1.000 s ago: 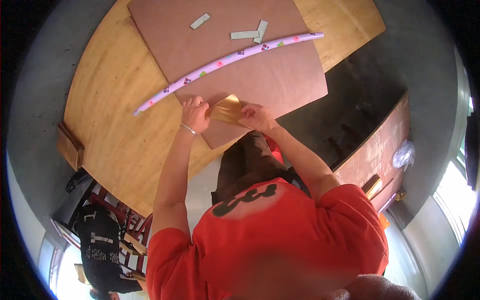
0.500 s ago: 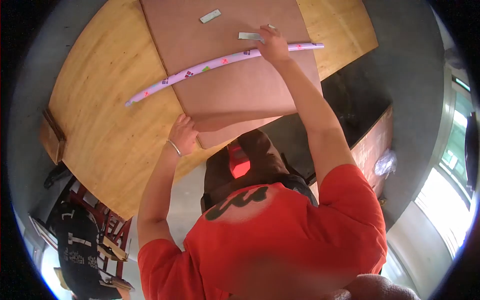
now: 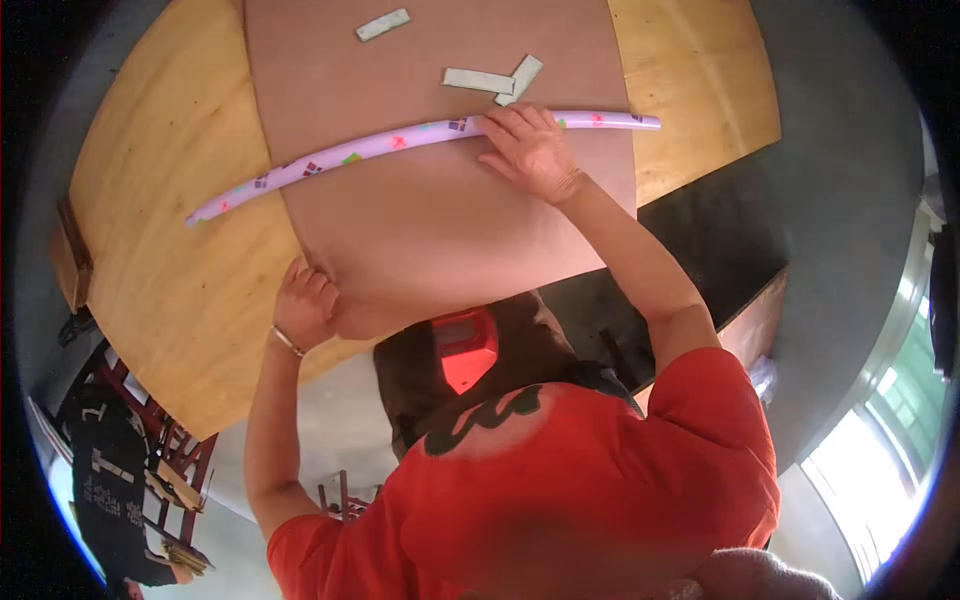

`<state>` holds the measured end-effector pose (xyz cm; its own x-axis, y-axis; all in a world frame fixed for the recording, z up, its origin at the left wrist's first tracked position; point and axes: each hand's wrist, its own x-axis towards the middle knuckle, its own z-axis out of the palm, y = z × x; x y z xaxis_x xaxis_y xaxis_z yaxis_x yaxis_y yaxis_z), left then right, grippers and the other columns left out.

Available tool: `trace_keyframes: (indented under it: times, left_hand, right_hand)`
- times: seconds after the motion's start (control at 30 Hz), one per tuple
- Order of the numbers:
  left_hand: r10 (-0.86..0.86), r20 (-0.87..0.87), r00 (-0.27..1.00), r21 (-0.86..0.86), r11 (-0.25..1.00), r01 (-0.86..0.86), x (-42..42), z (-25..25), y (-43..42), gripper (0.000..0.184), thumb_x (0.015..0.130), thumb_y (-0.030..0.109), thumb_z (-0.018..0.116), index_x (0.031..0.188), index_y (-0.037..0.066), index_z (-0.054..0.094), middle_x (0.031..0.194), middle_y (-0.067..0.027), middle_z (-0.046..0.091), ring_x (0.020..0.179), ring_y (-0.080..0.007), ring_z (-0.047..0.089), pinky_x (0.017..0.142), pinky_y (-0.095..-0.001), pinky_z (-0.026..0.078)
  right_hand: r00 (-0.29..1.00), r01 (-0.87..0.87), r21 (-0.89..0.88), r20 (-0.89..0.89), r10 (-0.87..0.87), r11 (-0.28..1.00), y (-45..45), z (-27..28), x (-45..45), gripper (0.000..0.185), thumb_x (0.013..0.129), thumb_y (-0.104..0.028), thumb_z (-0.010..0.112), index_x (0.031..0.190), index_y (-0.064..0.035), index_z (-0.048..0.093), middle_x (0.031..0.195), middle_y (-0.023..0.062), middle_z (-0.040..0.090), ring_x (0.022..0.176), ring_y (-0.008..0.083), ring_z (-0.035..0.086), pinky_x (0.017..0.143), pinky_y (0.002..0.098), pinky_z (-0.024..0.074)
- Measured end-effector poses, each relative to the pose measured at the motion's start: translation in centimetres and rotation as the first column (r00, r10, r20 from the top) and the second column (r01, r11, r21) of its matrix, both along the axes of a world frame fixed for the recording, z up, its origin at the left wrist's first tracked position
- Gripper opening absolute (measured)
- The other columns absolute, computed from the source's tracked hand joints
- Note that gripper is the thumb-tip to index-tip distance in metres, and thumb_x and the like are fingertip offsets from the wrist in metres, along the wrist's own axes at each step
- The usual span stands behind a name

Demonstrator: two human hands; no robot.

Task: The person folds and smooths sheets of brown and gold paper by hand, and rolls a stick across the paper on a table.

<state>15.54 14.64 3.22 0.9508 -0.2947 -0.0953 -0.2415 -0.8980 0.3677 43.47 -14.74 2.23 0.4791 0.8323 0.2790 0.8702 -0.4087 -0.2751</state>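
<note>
A large brown sheet (image 3: 430, 215) lies over the wooden table. My left hand (image 3: 307, 303) has its fingers curled over the sheet's near left edge. My right hand (image 3: 530, 150) lies over a long pale purple patterned roll (image 3: 372, 147), fingers extended and thumb apart. The roll runs across the sheet and past both its sides. Just beyond my right fingertips are two whitish flat strips, one strip (image 3: 475, 79) lying crosswise and the other strip (image 3: 527, 72) slanting against its end. Farther left sits a third whitish strip (image 3: 384, 24).
Bare plywood tabletop (image 3: 170, 130) shows on either side of the sheet. A red object (image 3: 466, 350) sits at my lap. Down at the left, a person in dark clothing (image 3: 105, 480) is beside reddish frames. A window (image 3: 900, 390) is on the right.
My right hand has come away from the strips and down onto the roll. A slanted strip now shows where that hand was. My left hand remains at the sheet's edge.
</note>
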Motion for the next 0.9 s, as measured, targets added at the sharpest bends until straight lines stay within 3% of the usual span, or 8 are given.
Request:
trace_keyframes:
  times: [0.23, 0.3, 0.47, 0.53, 0.6, 0.7, 0.77, 0.9]
  left_hand:
    - [0.011, -0.161, 0.987, 0.09, 0.996, 0.004, -1.6, -1.8, 1.7, 0.02, 0.058, 0.017, 0.07, 0.069, 0.009, 0.055, 0.073, -0.0086, 0.055, 0.076, -0.0274, 0.057, 0.106, -0.0534, 0.032]
    - [0.022, 0.116, 0.993, 0.111, 0.993, -0.035, -1.2, -0.3, 0.9, 0.032, 0.064, 0.03, 0.074, 0.076, 0.009, 0.053, 0.077, -0.0087, 0.056, 0.079, -0.028, 0.057, 0.106, -0.056, 0.03]
    - [0.023, 0.272, 0.962, 0.171, 0.983, -0.071, -0.3, 0.6, 1.1, 0.06, 0.067, 0.046, 0.074, 0.105, 0.004, 0.053, 0.094, -0.0129, 0.058, 0.095, -0.0331, 0.057, 0.106, -0.0606, 0.026]
    - [-0.029, 0.329, 0.944, 0.227, 0.973, -0.049, 0.0, 0.7, 1.3, 0.07, 0.067, 0.049, 0.074, 0.115, 0.002, 0.052, 0.102, -0.015, 0.059, 0.102, -0.0355, 0.056, 0.106, -0.0618, 0.025]
    - [-0.043, 0.278, 0.959, 0.104, 0.995, 0.015, 0.6, 0.7, 1.0, 0.078, 0.062, 0.044, 0.078, 0.121, 0.002, 0.049, 0.108, -0.0159, 0.058, 0.108, -0.0363, 0.054, 0.108, -0.0625, 0.022]
    - [-0.07, 0.225, 0.972, -0.024, 0.997, 0.077, 0.5, 0.1, 1.2, 0.06, 0.062, 0.033, 0.077, 0.11, 0.003, 0.057, 0.098, -0.0131, 0.06, 0.104, -0.0311, 0.057, 0.108, -0.0614, 0.021]
    - [-0.072, 0.251, 0.965, -0.051, 0.995, 0.088, 0.0, -0.1, 0.8, 0.05, 0.059, 0.025, 0.077, 0.102, 0.005, 0.061, 0.096, -0.0114, 0.06, 0.102, -0.0298, 0.058, 0.108, -0.0605, 0.023]
    - [-0.097, 0.285, 0.953, -0.069, 0.99, 0.122, -2.0, 0.4, 2.3, 0.026, 0.053, 0.005, 0.074, 0.077, 0.007, 0.064, 0.087, -0.0063, 0.061, 0.097, -0.0261, 0.061, 0.106, -0.0565, 0.032]
  right_hand:
    - [0.992, -0.089, 0.048, 0.094, 0.084, 0.995, -0.8, -2.1, 1.5, 0.032, 0.07, -0.019, 0.072, 0.099, -0.0082, 0.065, 0.099, 0.008, 0.061, 0.094, 0.0276, 0.057, 0.085, 0.0404, 0.0437]
    - [0.997, -0.071, 0.04, 0.042, 0.069, 0.997, -1.2, -0.5, 1.3, 0.026, 0.071, -0.017, 0.071, 0.095, -0.0087, 0.066, 0.097, 0.0078, 0.061, 0.094, 0.0272, 0.058, 0.085, 0.04, 0.0438]
    - [0.982, 0.147, 0.211, -0.147, -0.117, 0.966, 1.9, -0.5, 4.9, 0.028, 0.074, -0.025, 0.074, 0.094, -0.0057, 0.07, 0.086, 0.0116, 0.066, 0.084, 0.0296, 0.061, 0.08, 0.0409, 0.0477]
    - [0.983, 0.161, -0.169, -0.061, -0.174, 0.972, 3.8, 0.4, 5.1, 0.043, 0.087, -0.036, 0.057, 0.115, -0.0049, 0.064, 0.121, 0.0179, 0.058, 0.115, 0.0318, 0.053, 0.096, 0.037, 0.0427]
    - [0.986, 0.159, -0.158, 0.08, -0.148, 0.974, 4.2, -0.9, 5.8, 0.035, 0.084, -0.034, 0.062, 0.104, -0.0058, 0.069, 0.11, 0.0172, 0.062, 0.105, 0.0319, 0.057, 0.09, 0.0369, 0.046]
    - [0.969, 0.125, -0.129, 0.229, -0.093, 0.984, 4.5, -1.1, 5.0, 0.027, 0.081, -0.032, 0.067, 0.088, -0.0065, 0.073, 0.091, 0.0153, 0.067, 0.087, 0.0309, 0.064, 0.078, 0.0385, 0.0504]
    - [0.967, 0.253, -0.087, -0.016, -0.255, 0.964, 4.7, -0.4, 3.4, 0.026, 0.08, -0.029, 0.068, 0.088, -0.0049, 0.073, 0.085, 0.0164, 0.068, 0.078, 0.032, 0.065, 0.071, 0.0389, 0.0512]
    - [0.924, 0.325, 0.066, -0.237, -0.301, 0.944, 6.6, 2.9, -3.9, 0.019, 0.084, -0.018, 0.068, 0.094, -0.0015, 0.07, 0.076, 0.0112, 0.067, 0.067, 0.0152, 0.062, 0.064, 0.0293, 0.0499]
